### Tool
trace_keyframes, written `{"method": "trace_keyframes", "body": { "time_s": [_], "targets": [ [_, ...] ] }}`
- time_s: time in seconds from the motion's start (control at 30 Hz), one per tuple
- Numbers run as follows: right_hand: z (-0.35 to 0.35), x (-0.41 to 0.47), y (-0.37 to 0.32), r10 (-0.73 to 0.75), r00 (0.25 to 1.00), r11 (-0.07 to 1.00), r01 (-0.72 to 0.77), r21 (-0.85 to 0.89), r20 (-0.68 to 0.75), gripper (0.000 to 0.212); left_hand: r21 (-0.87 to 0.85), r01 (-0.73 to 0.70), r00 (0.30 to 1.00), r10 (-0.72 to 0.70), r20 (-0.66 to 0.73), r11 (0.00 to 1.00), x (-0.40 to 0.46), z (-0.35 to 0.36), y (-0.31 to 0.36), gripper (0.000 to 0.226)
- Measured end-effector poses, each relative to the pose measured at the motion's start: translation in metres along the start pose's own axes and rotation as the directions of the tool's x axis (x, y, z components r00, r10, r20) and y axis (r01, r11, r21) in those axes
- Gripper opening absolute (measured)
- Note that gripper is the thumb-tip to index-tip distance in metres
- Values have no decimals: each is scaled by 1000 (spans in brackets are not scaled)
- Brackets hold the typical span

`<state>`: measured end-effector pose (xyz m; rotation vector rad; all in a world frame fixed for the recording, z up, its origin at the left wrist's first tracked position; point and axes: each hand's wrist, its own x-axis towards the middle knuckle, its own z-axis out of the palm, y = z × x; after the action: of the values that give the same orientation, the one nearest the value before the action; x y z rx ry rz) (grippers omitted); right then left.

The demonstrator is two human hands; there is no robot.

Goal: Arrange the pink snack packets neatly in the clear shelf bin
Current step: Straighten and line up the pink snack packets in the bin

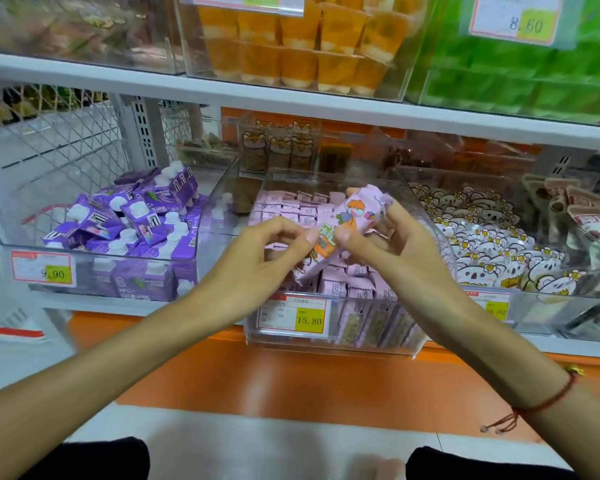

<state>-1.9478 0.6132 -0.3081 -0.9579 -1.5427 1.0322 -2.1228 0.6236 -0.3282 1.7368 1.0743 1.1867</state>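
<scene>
A: Working across from the left of the clear shelf bin (329, 336): the left hand (257, 258) has its thumb and fingers curled onto the lower end of the pink snack packet (343, 233). Is that grip enough?

B: It looks like a light pinch, fine for steering. The right hand (392, 251) does more; thumb on the front, fingers wrapped behind the upper half. The packet hangs tilted just above the bin, over the rows of pink packets (291, 209) already inside.

A: So how should it go in?

B: I'd turn it upright to match the rows, find a gap near the front of the bin, and slide it down edge first.

A: Any risk?

B: Pushing hard could tip neighbours. Keep clear of the koala packets (492, 251) in the bin right of it.
</scene>
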Motion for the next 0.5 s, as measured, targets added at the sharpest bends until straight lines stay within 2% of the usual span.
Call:
{"method": "trace_keyframes", "body": {
  "time_s": [0.1, 0.2, 0.27, 0.33, 0.43, 0.5],
  "targets": [
    [-6, 4, 3, 24, 997, 1000, -25, -6, -79, 45, 220, -92, 996, 94, 0, 971, 0, -11, -6, 19],
    [-14, 7, 5, 94, 967, 987, -60, 148, -236, 45, 391, -174, 982, 187, 5, 904, -3, -24, -9, 19],
    [-18, 8, 9, 158, 935, 956, -64, 286, -318, 44, 572, -191, 980, 184, 71, 798, -9, -26, -13, 20],
    [-16, 8, 12, 191, 912, 939, -63, 339, -362, 44, 735, -214, 977, 158, 145, 643, -13, -25, -17, 16],
    [-7, 7, 22, 146, 925, 973, -71, 219, -350, 45, 815, -268, 962, 192, 196, 514, -15, -24, -19, 22],
    [-1, 5, 28, 117, 954, 993, -117, 14, -274, 45, 840, -302, 950, 214, 227, 451, -14, -24, -18, 24]
  ]
}}
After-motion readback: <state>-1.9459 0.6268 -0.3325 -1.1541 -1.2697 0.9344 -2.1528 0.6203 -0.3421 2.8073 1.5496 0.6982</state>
